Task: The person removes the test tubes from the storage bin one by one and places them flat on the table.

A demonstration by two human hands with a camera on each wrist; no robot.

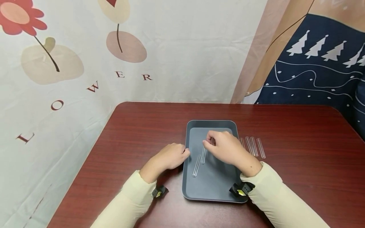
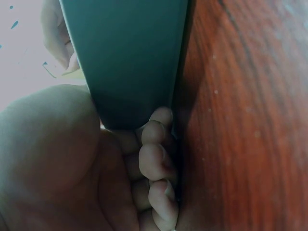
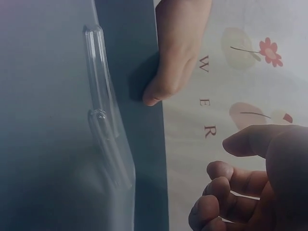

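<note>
1. On the red-brown bench lies a grey tray, its long sides running away from the person.
2. Inside it, toward its left wall, lie two clear tubes, set nearly end to end and slightly overlapping.
3. At the tray's left edge, the left hand grips the rim, thumb over the top and fingers curled against the outer wall.
4. Above the tray, the right hand has its fingers loosely bent, with a gap to the thumb; they hold nothing visible.
5. Just beyond the right wall, a row of other tubes rests on the bench, partly behind the right hand.
</note>
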